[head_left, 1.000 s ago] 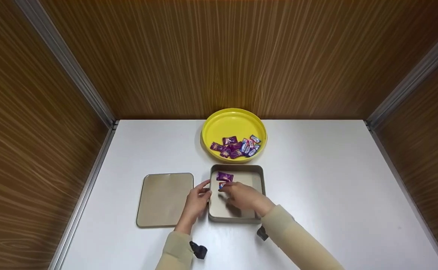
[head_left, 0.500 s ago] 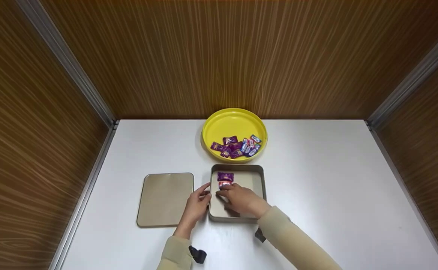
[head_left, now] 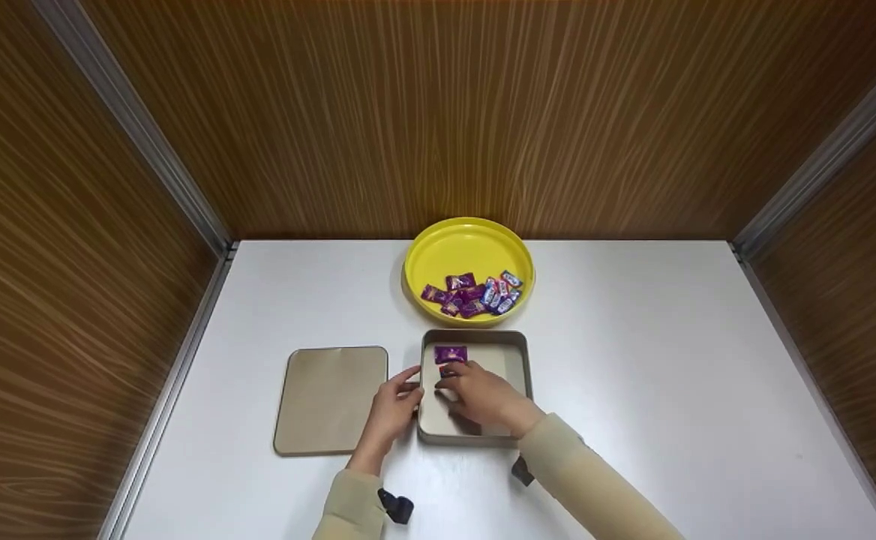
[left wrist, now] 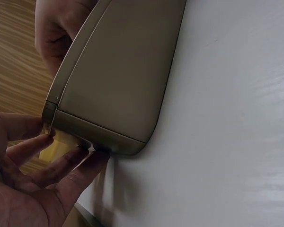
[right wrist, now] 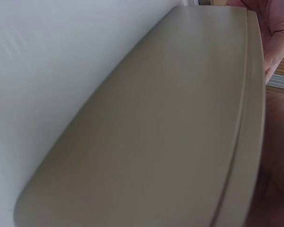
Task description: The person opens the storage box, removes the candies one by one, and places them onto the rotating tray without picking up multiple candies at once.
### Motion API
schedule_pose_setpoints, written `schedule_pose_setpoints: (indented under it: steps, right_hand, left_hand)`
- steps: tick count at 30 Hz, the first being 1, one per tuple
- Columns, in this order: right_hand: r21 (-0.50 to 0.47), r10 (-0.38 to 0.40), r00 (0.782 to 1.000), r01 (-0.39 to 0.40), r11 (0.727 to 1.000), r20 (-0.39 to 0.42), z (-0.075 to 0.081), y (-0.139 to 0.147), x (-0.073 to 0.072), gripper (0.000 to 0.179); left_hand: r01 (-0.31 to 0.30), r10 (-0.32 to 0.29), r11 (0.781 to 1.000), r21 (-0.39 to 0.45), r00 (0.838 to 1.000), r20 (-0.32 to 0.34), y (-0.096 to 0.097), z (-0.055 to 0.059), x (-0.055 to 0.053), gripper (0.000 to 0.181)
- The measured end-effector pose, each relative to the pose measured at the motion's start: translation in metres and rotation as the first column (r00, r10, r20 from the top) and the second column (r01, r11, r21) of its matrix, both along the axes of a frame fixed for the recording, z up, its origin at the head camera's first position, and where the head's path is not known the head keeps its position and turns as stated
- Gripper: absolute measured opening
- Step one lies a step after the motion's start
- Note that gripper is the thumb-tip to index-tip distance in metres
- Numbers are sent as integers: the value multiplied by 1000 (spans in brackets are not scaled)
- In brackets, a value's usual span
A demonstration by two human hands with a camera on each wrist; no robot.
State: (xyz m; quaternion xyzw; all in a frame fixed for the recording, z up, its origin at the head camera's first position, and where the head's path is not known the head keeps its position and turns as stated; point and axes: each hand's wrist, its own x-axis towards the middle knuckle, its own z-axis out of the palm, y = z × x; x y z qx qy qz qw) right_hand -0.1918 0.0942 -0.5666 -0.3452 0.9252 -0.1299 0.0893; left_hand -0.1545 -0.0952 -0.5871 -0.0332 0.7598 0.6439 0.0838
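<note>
A shallow beige tin box (head_left: 509, 367) stands uncovered before the person. Inside, near its left wall, lies a purple-wrapped candy (head_left: 451, 355). Just below it is a small red-and-blue wrapped candy (head_left: 444, 371), mostly covered by the right hand (head_left: 483, 394), whose thumb and fingers pinch at it on the box floor. The left hand (head_left: 393, 409) rests its extended fingertips against the outside of the box's left wall; in the left wrist view, several fingers (left wrist: 78, 179) touch the box's corner and side. In the right wrist view, the box's wall (right wrist: 146, 123) hides the right fingertips.
Behind the box sits a round yellow tray (head_left: 457, 251) holding several purple candies (head_left: 472, 292) and several blue, white and red ones (head_left: 502, 289). A flat beige lid (head_left: 331, 401) lies to the left on the white table (head_left: 655, 375). Wood-patterned panels (head_left: 468, 112) enclose the back and sides.
The right hand has shifted slightly in the box, and the red-and-blue candy under its fingers has moved a little. The purple candy now lies straighter. The left hand stays against the box.
</note>
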Motion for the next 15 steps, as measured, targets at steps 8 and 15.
schedule_pose_setpoints:
  steps: [8,15]
  right_hand:
    - [76,-25,998,20,997,56,2,2,1,54]
    - [68,-51,993,44,997,102,2,5,0,44]
  left_hand:
    - [0,0,1000,27,1000,4,-1,-2,-3,43]
    - [2,-3,998,62,1000,14,-1,1,-2,44]
